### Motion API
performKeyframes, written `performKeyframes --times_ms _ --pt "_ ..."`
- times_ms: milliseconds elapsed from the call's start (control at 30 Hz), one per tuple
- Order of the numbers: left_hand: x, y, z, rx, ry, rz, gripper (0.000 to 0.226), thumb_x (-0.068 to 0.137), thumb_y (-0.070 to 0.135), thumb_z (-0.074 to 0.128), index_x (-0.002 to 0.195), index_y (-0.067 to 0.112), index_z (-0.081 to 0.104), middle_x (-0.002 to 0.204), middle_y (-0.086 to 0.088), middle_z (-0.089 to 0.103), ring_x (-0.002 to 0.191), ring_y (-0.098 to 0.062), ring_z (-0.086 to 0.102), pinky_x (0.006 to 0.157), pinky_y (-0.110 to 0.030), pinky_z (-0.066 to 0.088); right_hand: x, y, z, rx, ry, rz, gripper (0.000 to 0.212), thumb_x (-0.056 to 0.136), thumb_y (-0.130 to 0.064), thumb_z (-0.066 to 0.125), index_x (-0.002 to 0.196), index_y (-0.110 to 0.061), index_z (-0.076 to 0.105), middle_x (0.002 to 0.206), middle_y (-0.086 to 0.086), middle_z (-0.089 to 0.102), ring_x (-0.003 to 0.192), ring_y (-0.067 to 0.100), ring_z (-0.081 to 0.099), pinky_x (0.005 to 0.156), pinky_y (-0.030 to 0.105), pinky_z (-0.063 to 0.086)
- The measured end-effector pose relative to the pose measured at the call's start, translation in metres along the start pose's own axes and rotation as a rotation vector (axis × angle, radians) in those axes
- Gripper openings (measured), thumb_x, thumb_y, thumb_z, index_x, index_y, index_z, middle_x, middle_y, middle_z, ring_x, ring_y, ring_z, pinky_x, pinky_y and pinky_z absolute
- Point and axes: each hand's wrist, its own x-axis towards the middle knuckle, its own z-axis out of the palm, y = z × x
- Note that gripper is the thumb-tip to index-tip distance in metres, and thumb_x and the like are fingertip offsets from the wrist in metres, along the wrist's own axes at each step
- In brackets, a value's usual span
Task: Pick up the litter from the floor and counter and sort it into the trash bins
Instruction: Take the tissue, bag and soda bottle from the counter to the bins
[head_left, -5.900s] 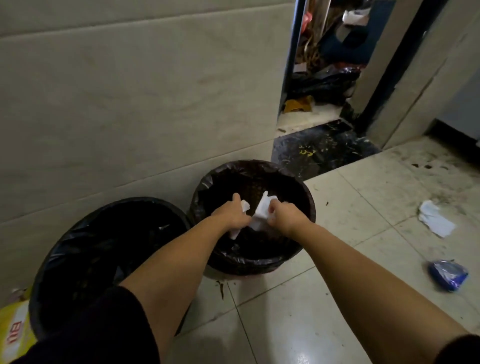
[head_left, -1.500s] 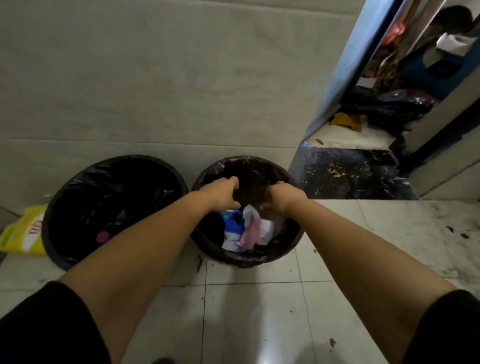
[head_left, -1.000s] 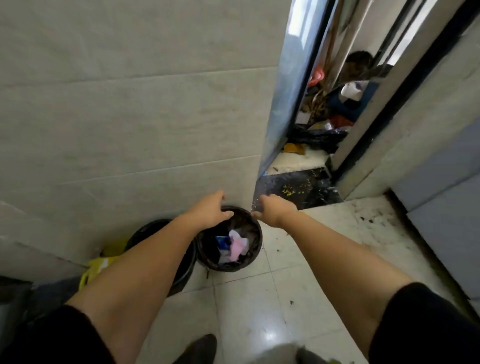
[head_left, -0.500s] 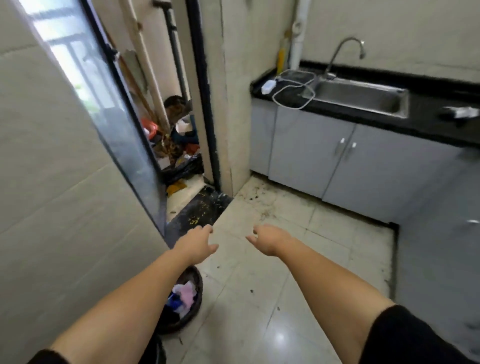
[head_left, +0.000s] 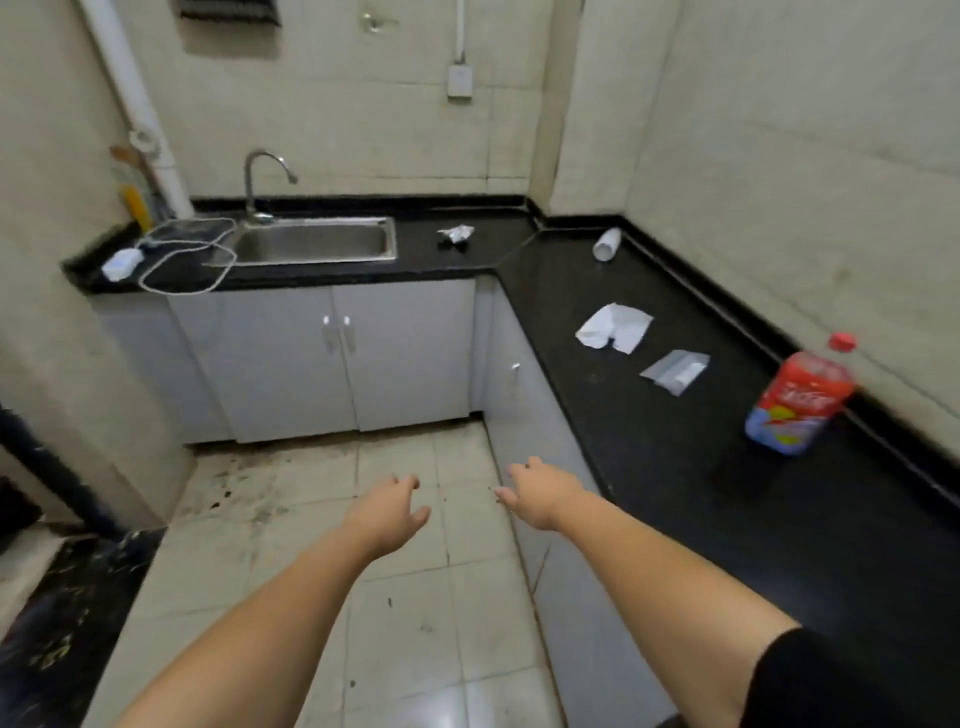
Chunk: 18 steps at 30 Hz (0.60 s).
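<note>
Empty-handed, both hands, left (head_left: 387, 512) and right (head_left: 540, 496), hang open over the floor (head_left: 291, 519), near the littered tabletop (head_left: 649, 441) on the right.

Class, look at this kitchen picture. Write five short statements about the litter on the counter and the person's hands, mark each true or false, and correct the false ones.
1. Both hands are empty. True: the left hand and the right hand are open above the floor, holding nothing.
2. The bottle with the red label lies on its side. False: the bottle stands upright on the counter.
3. A white sheet of paper lies on the counter. True: the paper lies beside a small clear bag.
4. The white cup stands upright. False: the cup lies on its side near the wall.
5. The crumpled wrapper is inside the sink. False: the wrapper lies on the counter, right of the sink.
</note>
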Motion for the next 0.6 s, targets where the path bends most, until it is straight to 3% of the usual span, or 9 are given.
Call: performKeyframes --times_ms 133,300,600 --pt "0.024 0.091 0.018 0.044 -0.052 0.142 0.051 0.096 0.038 0.046 0.139 0.013 0.039 0.141 -0.014 0.047 0.128 -0.030 0.048 0.106 -0.040 0.041 -0.027 0.084 -0.010 0.066 0.050 0.124 0.050 0.097 -0.046 0.033 0.131 -0.010 0.043 0.133 0.019 0.043 0.118 0.038 0.048 0.096 0.050 0.045" --pt "0.062 0.183 0.029 0.087 -0.092 0.283 0.052 0.095 0.038 0.048 0.141 0.014 0.039 0.142 -0.013 0.047 0.128 -0.029 0.049 0.107 -0.038 0.041 -0.046 0.168 -0.019 0.130 0.108 0.275 0.050 0.098 -0.046 0.033 0.134 -0.013 0.040 0.137 0.017 0.041 0.123 0.038 0.046 0.098 0.048 0.042" --pt "0.165 0.286 0.029 0.204 -0.171 0.522 0.048 0.093 0.041 0.048 0.133 0.015 0.042 0.131 -0.013 0.050 0.123 -0.031 0.049 0.102 -0.044 0.045 -0.010 0.258 -0.072 0.155 0.300 0.435 0.045 0.098 -0.042 0.036 0.131 -0.013 0.045 0.131 0.014 0.046 0.118 0.034 0.051 0.091 0.046 0.046"
